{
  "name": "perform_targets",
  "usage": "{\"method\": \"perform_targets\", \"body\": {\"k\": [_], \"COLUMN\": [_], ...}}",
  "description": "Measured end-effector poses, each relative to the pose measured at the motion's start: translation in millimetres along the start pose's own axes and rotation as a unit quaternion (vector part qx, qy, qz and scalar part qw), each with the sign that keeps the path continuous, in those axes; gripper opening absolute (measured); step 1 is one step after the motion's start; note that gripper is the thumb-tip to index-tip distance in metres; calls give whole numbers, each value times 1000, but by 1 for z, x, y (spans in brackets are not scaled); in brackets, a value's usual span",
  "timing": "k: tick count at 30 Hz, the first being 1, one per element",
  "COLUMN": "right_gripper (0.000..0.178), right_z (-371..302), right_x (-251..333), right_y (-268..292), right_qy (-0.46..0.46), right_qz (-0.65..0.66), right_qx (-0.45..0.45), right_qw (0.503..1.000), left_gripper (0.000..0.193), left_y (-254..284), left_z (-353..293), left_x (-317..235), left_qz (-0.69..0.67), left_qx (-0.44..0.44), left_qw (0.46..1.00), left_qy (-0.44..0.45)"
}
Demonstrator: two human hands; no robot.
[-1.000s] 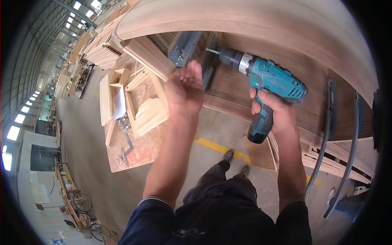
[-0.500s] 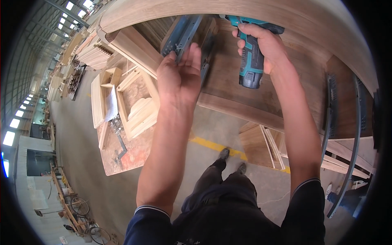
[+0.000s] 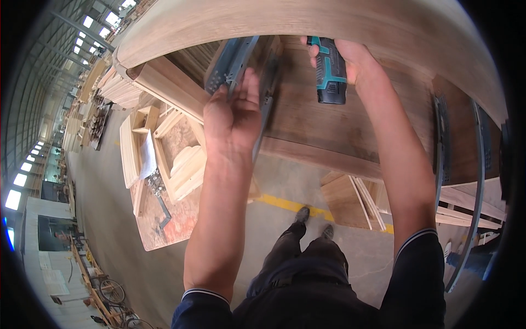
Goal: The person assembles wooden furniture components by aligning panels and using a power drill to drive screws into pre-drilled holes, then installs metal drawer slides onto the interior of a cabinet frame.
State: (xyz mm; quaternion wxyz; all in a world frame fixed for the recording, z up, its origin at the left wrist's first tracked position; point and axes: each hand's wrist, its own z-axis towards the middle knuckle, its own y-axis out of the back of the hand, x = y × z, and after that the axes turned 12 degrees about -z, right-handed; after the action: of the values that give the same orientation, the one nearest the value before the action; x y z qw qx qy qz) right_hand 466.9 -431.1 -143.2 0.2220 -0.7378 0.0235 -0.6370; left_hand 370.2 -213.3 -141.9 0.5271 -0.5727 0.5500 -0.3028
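Observation:
Inside a wooden cabinet frame point(image 3: 296, 21), my left hand point(image 3: 233, 118) grips the near end of a metal drawer slide point(image 3: 240, 59), thumb on one side and fingers on the other. Small dark specks, holes or screws, dot the metal by my thumb. My right hand point(image 3: 355, 59) is wrapped round the handle of a teal and black cordless drill point(image 3: 331, 77), its battery end toward me. The drill's front end is hidden behind the cabinet's top rail, as are some of my right fingers.
Long metal slides point(image 3: 480, 148) curve along the right side. At left, a low board point(image 3: 164, 233) carries wooden frames point(image 3: 129, 153), a heap of small metal parts and a dark bracket. Wooden panels point(image 3: 345, 203) lie beneath the cabinet. A person's legs show at far right.
My right hand has carried the drill up, farther under the top rail, so less of it shows. My left hand stays at the slide. The view has shifted slightly.

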Motion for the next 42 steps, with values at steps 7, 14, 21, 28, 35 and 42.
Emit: {"method": "perform_targets", "body": {"k": [7, 14, 21, 28, 35, 42], "right_gripper": [24, 24, 24, 21, 13, 13], "right_z": [-6, -4, -2, -6, -18, -21], "right_x": [-10, -20, -30, -39, -33, -34], "right_y": [-4, 0, -4, -18, -33, -32], "right_qy": [-8, -26, -31, -23, -13, -1], "right_qz": [20, 37, 61, 97, 103, 95], "right_qx": [-5, 5, 11, -28, -41, -40], "right_qw": [1000, 999, 998, 995, 994, 995], "left_gripper": [32, 32, 32, 32, 33, 34], "left_y": [1, 2, 5, 6, 8, 9], "left_z": [-3, -1, 1, 2, 2, -2], "left_x": [0, 0, 0, 1, -1, 2], "left_qz": [-1, -12, 7, 1, -36, 17], "left_qx": [27, 39, 55, 55, 38, 76], "left_qw": [1000, 999, 998, 998, 998, 997], "left_qy": [6, 8, 0, 8, 19, 2]}}
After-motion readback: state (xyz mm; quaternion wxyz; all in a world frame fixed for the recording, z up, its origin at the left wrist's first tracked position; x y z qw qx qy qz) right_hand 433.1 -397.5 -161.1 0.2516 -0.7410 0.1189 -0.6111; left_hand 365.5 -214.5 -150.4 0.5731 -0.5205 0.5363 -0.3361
